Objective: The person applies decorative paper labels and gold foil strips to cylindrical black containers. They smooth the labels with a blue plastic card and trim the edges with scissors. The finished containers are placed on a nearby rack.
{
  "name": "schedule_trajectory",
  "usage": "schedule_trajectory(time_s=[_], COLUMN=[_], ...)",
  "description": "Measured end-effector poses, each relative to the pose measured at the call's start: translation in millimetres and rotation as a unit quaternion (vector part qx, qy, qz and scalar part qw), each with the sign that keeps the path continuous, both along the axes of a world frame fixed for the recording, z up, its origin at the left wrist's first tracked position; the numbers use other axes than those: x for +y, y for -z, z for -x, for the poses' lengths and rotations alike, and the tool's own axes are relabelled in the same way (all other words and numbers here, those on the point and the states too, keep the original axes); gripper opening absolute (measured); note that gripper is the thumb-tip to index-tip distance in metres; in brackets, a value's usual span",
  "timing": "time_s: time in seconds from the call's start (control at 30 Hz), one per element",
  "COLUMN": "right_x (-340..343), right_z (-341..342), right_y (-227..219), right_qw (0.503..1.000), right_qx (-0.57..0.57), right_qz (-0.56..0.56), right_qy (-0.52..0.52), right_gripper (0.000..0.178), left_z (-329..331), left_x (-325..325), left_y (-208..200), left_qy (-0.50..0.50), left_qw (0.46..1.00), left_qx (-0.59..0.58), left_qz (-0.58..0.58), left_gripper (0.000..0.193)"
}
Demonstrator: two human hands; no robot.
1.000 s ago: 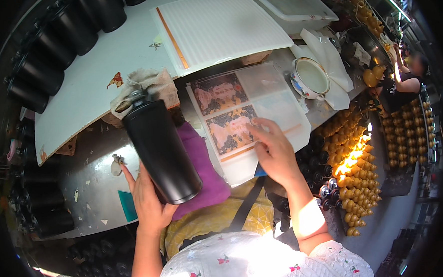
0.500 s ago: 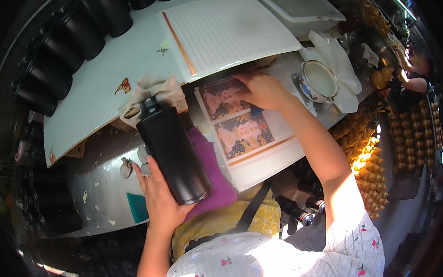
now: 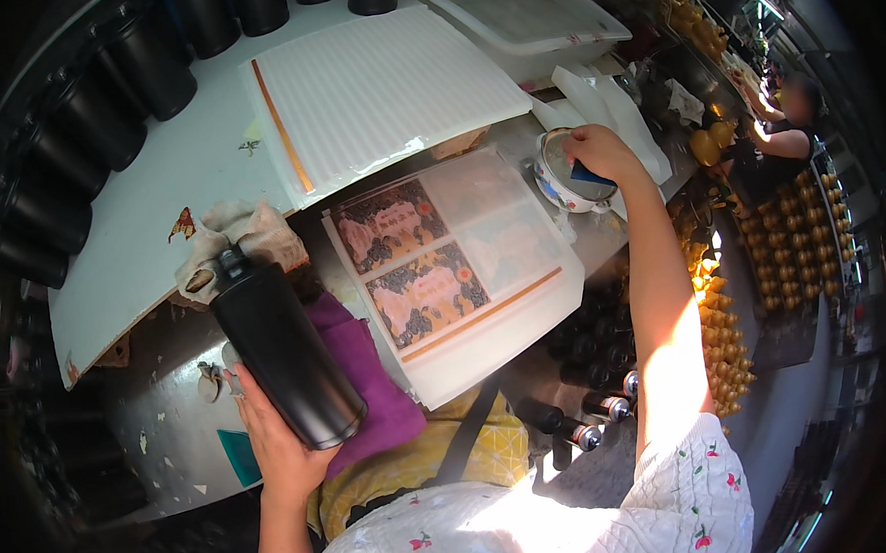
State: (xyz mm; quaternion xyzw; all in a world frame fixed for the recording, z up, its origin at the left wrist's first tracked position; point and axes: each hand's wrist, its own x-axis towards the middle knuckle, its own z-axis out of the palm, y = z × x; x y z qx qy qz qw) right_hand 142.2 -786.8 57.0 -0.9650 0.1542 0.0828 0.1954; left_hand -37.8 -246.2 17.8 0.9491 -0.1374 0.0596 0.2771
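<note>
My left hand (image 3: 279, 435) is closed around the lower part of a matte black bottle (image 3: 289, 355). The bottle's neck points away from me, at the edge of a crumpled beige cloth (image 3: 245, 232); whether they touch I cannot tell. Something pale grey shows by the left fingertips. At the right, my right hand (image 3: 602, 151) is over a white enamel bowl (image 3: 571, 198) with a coloured pattern, its fingers closed on a small dark blue flat piece (image 3: 590, 175). Between my hands lies a sheet of printed decals (image 3: 429, 287), two dark and pink, with paler panels beside them.
Several black bottles (image 3: 94, 115) line the board's far left edge. A ribbed white sheet (image 3: 393, 89) lies beyond the decals. Purple cloth (image 3: 369, 400) hangs over the table edge by the bottle. Gold pieces (image 3: 778, 259) stand in rows at right, with another person (image 3: 767, 154) beyond.
My right hand has moved from the decal sheet rightward to the bowl with the blue piece. The decals are now uncovered. The left hand still holds the bottle, and the view has shifted.
</note>
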Motion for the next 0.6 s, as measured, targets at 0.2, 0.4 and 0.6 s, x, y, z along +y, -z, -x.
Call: schedule_trajectory(time_s=[0.2,0.4,0.6], right_x=[114,163,157], right_z=[18,39,63], right_y=[-8,39,34], right_qw=[0.979,0.925,0.971], right_qx=[-0.036,-0.153,-0.105], right_qz=[-0.087,0.032,0.1], right_qy=[-0.181,-0.347,-0.192], right_gripper=[0.023,0.037,0.037], left_z=[1,-2,-2], left_x=[1,-1,-1], left_y=[0,-2,0], left_qy=[-0.002,0.009,0.015], left_qw=[1.0,1.0,1.0], left_qx=[-0.001,0.001,-0.003], left_qz=[-0.005,0.004,0.016], left_gripper=[0.136,0.137,0.137])
